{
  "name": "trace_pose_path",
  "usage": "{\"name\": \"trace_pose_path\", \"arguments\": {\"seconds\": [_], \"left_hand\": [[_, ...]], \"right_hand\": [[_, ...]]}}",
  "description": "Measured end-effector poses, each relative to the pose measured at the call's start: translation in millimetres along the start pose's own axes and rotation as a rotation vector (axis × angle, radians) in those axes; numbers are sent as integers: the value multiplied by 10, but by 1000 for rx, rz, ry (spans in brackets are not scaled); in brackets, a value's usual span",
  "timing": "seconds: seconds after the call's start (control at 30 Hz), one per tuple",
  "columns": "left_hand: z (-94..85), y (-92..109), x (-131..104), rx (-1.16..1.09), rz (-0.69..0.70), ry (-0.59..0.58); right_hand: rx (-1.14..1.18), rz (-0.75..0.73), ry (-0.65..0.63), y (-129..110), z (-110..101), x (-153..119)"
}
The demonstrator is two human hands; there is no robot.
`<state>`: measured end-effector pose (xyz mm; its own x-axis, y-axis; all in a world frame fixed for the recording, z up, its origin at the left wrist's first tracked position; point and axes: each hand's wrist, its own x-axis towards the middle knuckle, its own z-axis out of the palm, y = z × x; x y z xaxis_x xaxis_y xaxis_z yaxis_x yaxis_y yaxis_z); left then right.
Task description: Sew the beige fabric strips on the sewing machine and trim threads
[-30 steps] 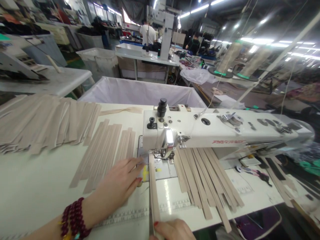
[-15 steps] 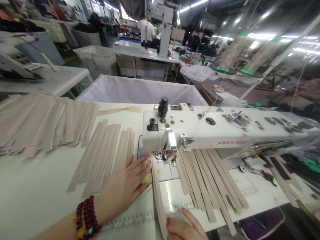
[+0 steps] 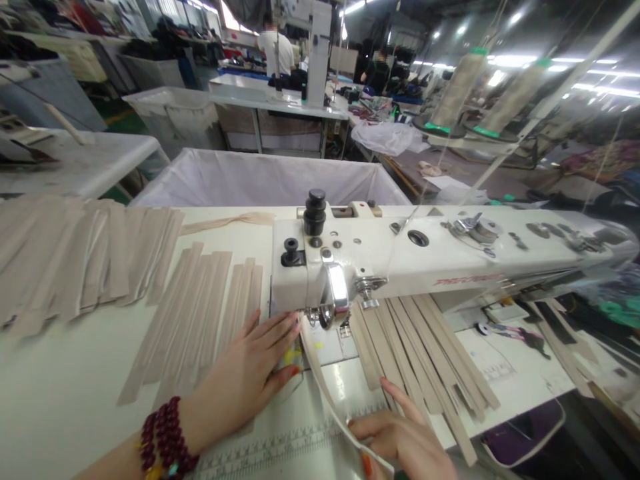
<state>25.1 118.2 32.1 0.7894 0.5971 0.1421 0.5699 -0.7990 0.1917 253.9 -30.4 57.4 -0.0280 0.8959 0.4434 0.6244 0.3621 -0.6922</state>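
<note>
A narrow beige fabric strip runs from beneath the presser foot of the white sewing machine toward me, curving to the right. My left hand lies flat on the left of the needle area, fingers stretched out, fingertips touching the strip's far end. Lower right, my right hand pinches the strip's near part between thumb and fingers, its index finger extended. Under the machine arm lies a row of beige strips. More strips are laid out left of my left hand.
A large heap of beige strips covers the table's left side. Behind the machine stands a white-lined bin. Thread cones stand at the back right. A small pair of snips lies right of the strips. Two people are farther back.
My right hand has moved rightward and bends the strip into a curve; before, the strip hung straighter. My left hand stays beside the needle. The whole view has shifted slightly.
</note>
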Motion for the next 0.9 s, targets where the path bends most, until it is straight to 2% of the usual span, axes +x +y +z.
{"name": "trace_pose_path", "arguments": {"seconds": [0.1,0.2,0.43,0.73,0.9], "left_hand": [[-36,-18,58,-12,-29,-43],[-48,-41,97,-27,-54,-61],[-36,-118,127,-67,-41,-86],[16,-202,110,-94,-25,-56],[-24,-194,124,-133,-52,-91]], "right_hand": [[-1,-65,5,90,11,130],[0,-112,-57,156,-9,262],[-45,-64,-191,140,-59,528],[-131,32,-350,201,4,783],[-230,1,-402,270,46,905]]}}
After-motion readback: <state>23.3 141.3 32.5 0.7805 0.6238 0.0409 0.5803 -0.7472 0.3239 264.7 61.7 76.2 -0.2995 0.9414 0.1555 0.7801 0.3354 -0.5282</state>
